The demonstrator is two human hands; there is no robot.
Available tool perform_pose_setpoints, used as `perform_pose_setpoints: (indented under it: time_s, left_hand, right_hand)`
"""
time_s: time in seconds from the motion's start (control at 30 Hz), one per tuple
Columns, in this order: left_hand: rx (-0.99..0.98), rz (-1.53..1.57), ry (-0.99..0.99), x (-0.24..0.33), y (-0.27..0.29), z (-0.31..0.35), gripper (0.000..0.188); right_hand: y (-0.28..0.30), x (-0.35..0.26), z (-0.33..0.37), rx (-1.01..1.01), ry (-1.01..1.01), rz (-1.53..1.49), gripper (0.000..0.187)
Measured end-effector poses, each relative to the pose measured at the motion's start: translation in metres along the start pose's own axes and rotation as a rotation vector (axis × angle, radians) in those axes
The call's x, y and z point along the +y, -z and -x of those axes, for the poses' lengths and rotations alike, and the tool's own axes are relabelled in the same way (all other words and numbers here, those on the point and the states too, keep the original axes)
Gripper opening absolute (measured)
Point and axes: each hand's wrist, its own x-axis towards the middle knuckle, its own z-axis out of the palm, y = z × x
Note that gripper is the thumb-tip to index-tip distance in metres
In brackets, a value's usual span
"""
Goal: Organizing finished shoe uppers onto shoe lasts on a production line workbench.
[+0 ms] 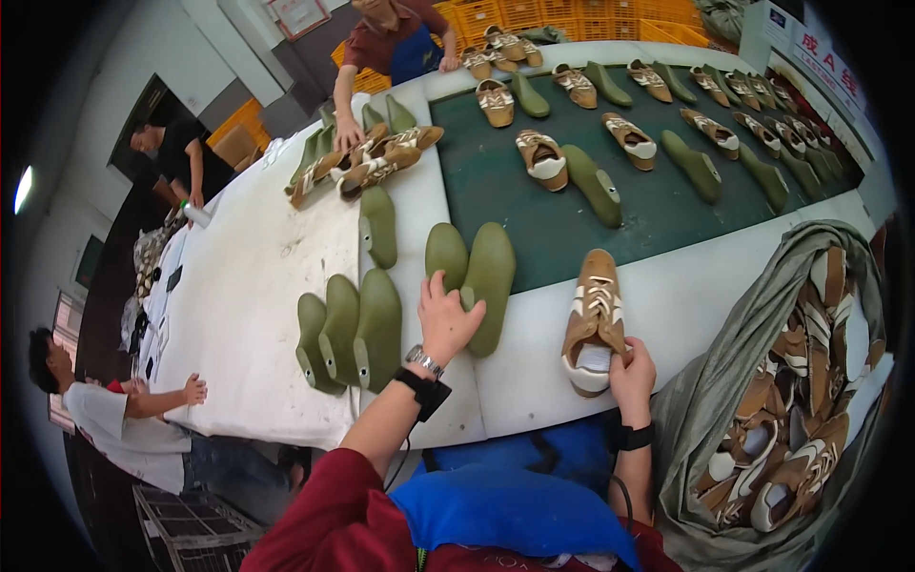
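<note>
Two green lasts, left hand touching, grip unclear, right hand pinching brown shoe

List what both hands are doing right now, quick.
Left hand: on two green shoe lasts; whether it grips either cannot be told.
Right hand: closed, holding a brown shoe by its heel end.

Left grip covers the lower end of one green last. How far the right grip reaches around the heel of the brown shoe cannot be determined. Piled shoes in the grey sack conceal those beneath. Upper edge cuts off the head of the far person. Footwear crowding the far right of the green belt: too small to count.
</note>
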Motion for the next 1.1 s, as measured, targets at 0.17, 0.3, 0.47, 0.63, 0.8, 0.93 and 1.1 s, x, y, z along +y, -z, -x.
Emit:
perform_pose_setpoints:
  time_s: [0.17,0.3,0.47,0.63,0.8,0.93,1.1]
  left_hand:
    - [-0.012,-0.221,0.041,0.033,-0.038,-0.106,0.046]
    - [-0.188,-0.310,0.132,0.016,-0.087,-0.168,0.053]
    - [-0.008,-0.117,0.290,0.040,-0.111,-0.170,0.065]
    - [-0.069,-0.206,0.027,0.027,-0.096,-0.188,0.061]
    - [-0.278,-0.025,0.194,0.016,-0.058,-0.191,0.053]
    - [-0.391,1.106,0.508,-0.028,-0.019,-0.121,0.045]
    - [-0.370,1.200,0.620,-0.039,0.079,0.017,0.034]
  right_hand:
    - [-0.006,0.033,-0.026,0.175,-0.053,-0.328,0.028]
    - [-0.014,0.043,-0.033,0.186,0.004,-0.577,0.029]
    - [-0.006,0.052,-0.027,0.207,-0.027,-0.567,0.031]
    - [-0.006,0.042,-0.025,0.168,-0.002,-0.678,0.032]
    - [-0.011,0.046,-0.027,0.129,0.004,-0.684,0.032]
    - [-0.011,0.038,-0.031,0.125,0.020,-0.684,0.033]
    - [-0.005,0.048,-0.031,0.109,0.003,-0.665,0.032]
